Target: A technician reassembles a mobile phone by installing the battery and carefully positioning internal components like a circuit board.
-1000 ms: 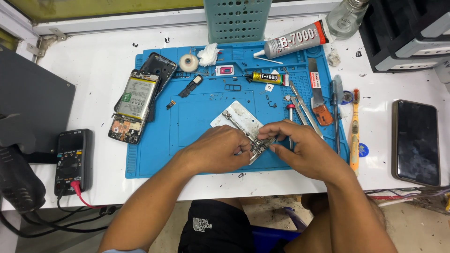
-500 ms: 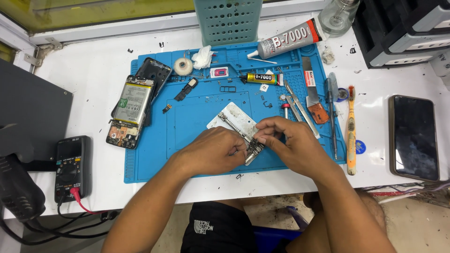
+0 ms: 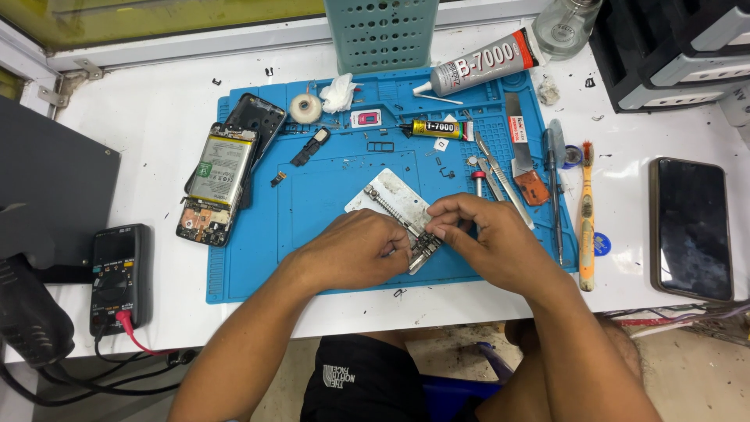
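A small circuit board [image 3: 423,248] sits clamped in a silver metal board holder [image 3: 394,200] on the blue repair mat [image 3: 328,195]. My left hand [image 3: 355,250] rests on the mat with its fingers closed against the holder's near end. From the right, my right hand [image 3: 486,241] pinches the board with its fingertips. What lies under the fingers is hidden. An opened phone with its battery showing [image 3: 219,176] lies at the mat's left edge, beside its black back cover [image 3: 256,117].
Tweezers, a blade and a screwdriver [image 3: 516,168] lie on the mat's right side, with a toothbrush [image 3: 586,211] and a dark phone [image 3: 692,227] further right. Two glue tubes [image 3: 480,62] and a green basket [image 3: 383,31] stand at the back. A multimeter [image 3: 117,273] sits left.
Both hands have stayed on the board holder, with the right fingers shifting slightly on the board. The view has drifted a little.
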